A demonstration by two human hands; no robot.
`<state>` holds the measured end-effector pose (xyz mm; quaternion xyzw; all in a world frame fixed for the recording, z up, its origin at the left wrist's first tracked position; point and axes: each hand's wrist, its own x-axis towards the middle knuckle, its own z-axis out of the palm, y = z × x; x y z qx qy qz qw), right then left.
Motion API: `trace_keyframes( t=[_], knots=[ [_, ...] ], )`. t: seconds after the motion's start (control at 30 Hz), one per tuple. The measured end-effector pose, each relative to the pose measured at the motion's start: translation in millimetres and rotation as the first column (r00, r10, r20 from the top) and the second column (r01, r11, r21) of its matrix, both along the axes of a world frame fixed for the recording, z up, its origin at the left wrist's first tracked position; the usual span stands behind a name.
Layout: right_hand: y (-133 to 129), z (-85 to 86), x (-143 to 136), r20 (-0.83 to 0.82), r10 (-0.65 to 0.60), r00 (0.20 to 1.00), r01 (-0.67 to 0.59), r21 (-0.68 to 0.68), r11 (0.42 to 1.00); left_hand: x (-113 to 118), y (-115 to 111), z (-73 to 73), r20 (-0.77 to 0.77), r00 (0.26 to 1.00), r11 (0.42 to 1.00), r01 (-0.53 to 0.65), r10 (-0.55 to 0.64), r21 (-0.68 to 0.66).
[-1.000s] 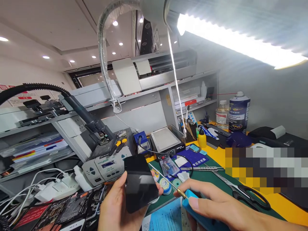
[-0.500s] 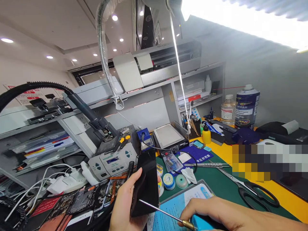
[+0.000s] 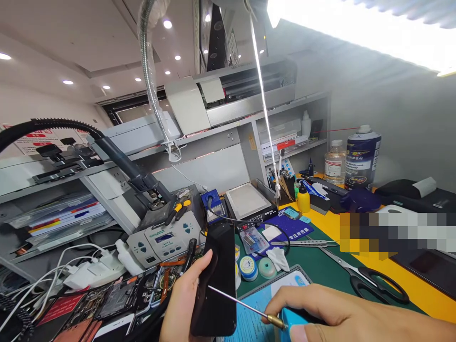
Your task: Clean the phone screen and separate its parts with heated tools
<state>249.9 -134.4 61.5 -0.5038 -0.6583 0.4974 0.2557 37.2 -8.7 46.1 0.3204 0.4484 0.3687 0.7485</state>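
Observation:
My left hand (image 3: 181, 304) grips a black smartphone (image 3: 219, 294) by its side, with the thumb along the left edge. The phone is tilted, its dark glossy face turned towards me. In my right hand (image 3: 320, 308) is a blue-bodied tool (image 3: 285, 319) with a brass collar and a thin metal shaft, the fingers closed round its body. The shaft reaches left across the phone's face, its tip near the left edge. Whether the tip touches the glass I cannot tell. Below the tool lies a light-blue printed sheet (image 3: 251, 308) on the green mat (image 3: 302, 259).
Black-handled scissors (image 3: 377, 285) and tweezers (image 3: 306, 243) lie at right. Small round tubs (image 3: 248, 268) sit behind the phone. A grey soldering station (image 3: 166, 242) and phone boards (image 3: 117, 301) occupy the left. Further back stand a hot plate (image 3: 247, 202), yellow bottle (image 3: 303, 199) and spray can (image 3: 361, 159).
The phone has turned slightly, so its lower edge and more of its face show. The tool's tip sits a little higher in view. My view has shifted slightly.

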Motion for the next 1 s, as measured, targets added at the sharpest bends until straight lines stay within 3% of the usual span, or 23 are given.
trace_keyframes(
  t=[0.17, 0.27, 0.43, 0.5, 0.6, 0.7, 0.8, 0.9, 1.0],
  knots=[
    [4, -6.0, 4, -0.054, -0.093, 0.994, 0.093, 0.002, 0.996, -4, 2, -3.9, 0.020, 0.997, 0.996, 0.074, -0.074, -0.042],
    [8, -13.1, 7, -0.213, -0.154, 0.965, 0.145, -0.057, 0.988, -4, 0, -1.0, 0.051, 0.992, 0.989, 0.121, -0.117, -0.081],
    [19, -23.6, 5, -0.474, -0.342, 0.811, 0.211, -0.308, 0.928, -2, -2, 4.6, 0.092, 0.990, 0.979, 0.124, -0.110, -0.161],
    [23, -25.2, 3, -0.531, -0.410, 0.741, 0.274, -0.318, 0.907, -2, -1, 5.0, 0.109, 0.988, 0.976, 0.128, -0.109, -0.177],
    [26, -25.7, 2, -0.571, -0.419, 0.706, 0.301, -0.294, 0.907, -3, 0, 4.0, 0.136, 0.984, 0.973, 0.139, -0.115, -0.185],
    [24, -25.4, 4, -0.575, -0.381, 0.724, 0.257, -0.288, 0.922, -4, 1, 1.9, 0.122, 0.986, 0.979, 0.129, -0.110, -0.160],
    [16, -20.6, 9, -0.495, -0.264, 0.827, 0.163, -0.239, 0.957, -3, 2, 0.1, 0.090, 0.991, 0.991, 0.103, -0.096, -0.080],
    [6, -7.7, 9, -0.242, -0.107, 0.964, 0.091, -0.076, 0.993, 0, 3, 0.1, 0.082, 0.992, 0.995, 0.095, -0.093, -0.017],
    [-1, 6.5, 4, -0.036, -0.028, 0.999, 0.028, -0.019, 0.999, 1, 3, 0.7, 0.055, 0.995, 0.996, 0.084, -0.084, -0.004]
  ],
)
